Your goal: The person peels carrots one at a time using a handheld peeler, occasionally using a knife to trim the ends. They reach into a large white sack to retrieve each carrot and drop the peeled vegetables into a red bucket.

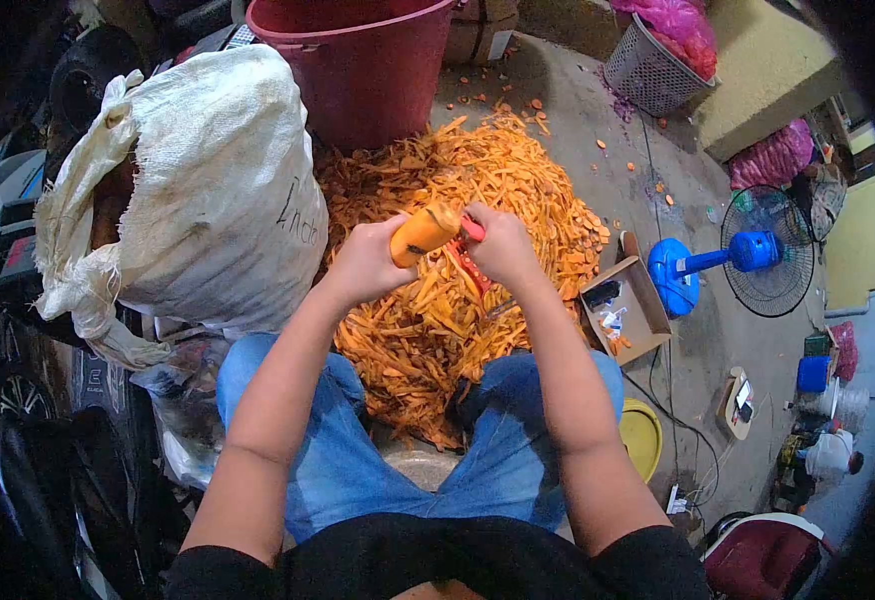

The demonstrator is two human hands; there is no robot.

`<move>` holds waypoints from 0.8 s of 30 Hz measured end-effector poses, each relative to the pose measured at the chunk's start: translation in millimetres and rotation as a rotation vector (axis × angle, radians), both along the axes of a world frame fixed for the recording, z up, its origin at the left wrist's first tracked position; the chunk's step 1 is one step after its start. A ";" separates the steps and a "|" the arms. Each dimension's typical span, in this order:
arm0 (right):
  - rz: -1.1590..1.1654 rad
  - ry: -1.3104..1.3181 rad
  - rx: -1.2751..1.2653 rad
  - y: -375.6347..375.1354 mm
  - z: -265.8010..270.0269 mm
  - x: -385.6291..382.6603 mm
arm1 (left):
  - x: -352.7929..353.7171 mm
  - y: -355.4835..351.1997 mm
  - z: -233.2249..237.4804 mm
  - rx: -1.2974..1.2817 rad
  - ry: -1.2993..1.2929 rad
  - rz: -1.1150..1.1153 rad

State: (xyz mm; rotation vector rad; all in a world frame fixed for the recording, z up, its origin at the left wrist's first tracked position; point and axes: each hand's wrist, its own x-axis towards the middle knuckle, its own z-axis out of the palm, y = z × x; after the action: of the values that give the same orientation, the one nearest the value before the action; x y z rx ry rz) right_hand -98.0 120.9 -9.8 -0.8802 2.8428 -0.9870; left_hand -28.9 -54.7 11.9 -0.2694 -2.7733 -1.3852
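My left hand (370, 262) is closed around a thick orange carrot (426, 234), which tilts up to the right and has a dark mark on its side. Close by its right end, my right hand (503, 245) grips a red-handled peeler (473, 229); the blade is hidden from this angle. Both hands are above a large heap of orange peelings (518, 180) that spreads over the floor between my knees and beyond. A strip of something red (470, 268) shows just below the right hand.
A white woven sack (223, 190) stands at the left, with a large dark red tub (358, 80) behind the heap. To the right are a cardboard box (648, 315), a blue fan (753, 250) and a yellow-green container (643, 440). Cables (683, 425) cross the floor. A basket (653, 75) stands farther back.
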 end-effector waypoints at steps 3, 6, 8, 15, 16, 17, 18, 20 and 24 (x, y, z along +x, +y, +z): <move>0.000 -0.034 0.059 -1.0 -7.8 -2.5 | 0.9 2.4 -5.2 -0.022 0.042 0.019; -0.074 0.009 0.065 0.9 -21.0 -10.2 | 3.8 7.9 -2.9 -0.042 0.057 0.104; -0.244 -0.353 0.333 12.8 -43.5 -22.7 | 12.2 18.2 -0.2 -0.223 0.417 -0.281; -0.301 -0.542 0.390 1.6 -85.0 -13.9 | -4.3 13.4 -13.5 0.242 -0.153 0.093; -0.328 -0.467 0.330 -2.4 -75.5 -14.0 | -7.6 8.2 -16.6 0.416 -0.327 0.143; -0.324 -0.467 0.336 -3.3 -63.7 -13.4 | -9.4 3.2 -21.2 0.590 -0.503 0.197; -0.344 -0.383 0.282 -7.4 -46.2 -11.5 | -11.0 -1.5 -33.0 0.465 -0.377 0.180; -0.343 -0.200 0.250 -15.6 -39.7 -11.6 | -10.0 -7.8 -40.4 0.502 -0.429 0.199; -0.182 -0.022 0.340 -30.2 -11.3 14.8 | -7.8 -5.4 -22.1 0.606 -0.586 0.234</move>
State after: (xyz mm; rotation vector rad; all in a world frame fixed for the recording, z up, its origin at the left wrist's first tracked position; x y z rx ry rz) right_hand -83.1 90.7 -21.1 -0.5834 2.9822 -0.4906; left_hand -36.7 -60.1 -10.3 0.5390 -2.4296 -2.4188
